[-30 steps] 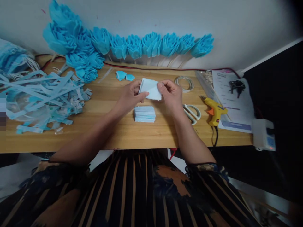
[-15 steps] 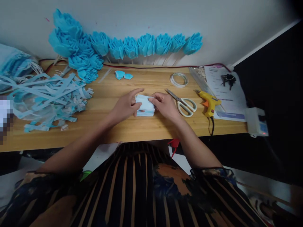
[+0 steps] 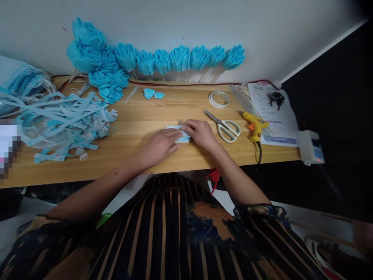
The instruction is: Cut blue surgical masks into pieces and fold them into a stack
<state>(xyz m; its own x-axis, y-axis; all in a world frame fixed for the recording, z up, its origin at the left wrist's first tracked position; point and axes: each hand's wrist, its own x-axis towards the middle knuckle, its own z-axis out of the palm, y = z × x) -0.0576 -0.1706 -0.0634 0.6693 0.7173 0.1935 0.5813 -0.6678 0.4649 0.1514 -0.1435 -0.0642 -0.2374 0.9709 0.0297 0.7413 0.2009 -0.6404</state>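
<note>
A small stack of white and light-blue fabric pieces [image 3: 184, 138] lies on the wooden table near its front edge. My left hand [image 3: 160, 144] rests flat over the left part of the stack, fingers stretched to the right, covering much of it. At the stack's right side, my right hand [image 3: 201, 133] has its thumb and fingers closed on the upper edge of a top piece. Just right of that hand lie scissors [image 3: 227, 128] with pale handles, blades pointing up and left.
Blue fabric flowers [image 3: 180, 58] on sticks lean along the wall. Cut strips [image 3: 72, 120] heap up at left. Two blue petals [image 3: 154, 93], a tape roll [image 3: 218, 99], a yellow glue gun [image 3: 254, 126], papers [image 3: 274, 116] with keys [image 3: 276, 99], and a white box [image 3: 309, 147] lie around.
My left hand has gone from holding the stack's left edge to lying flat across it. The top piece, previously raised, is now lower. The whole view has shifted slightly.
</note>
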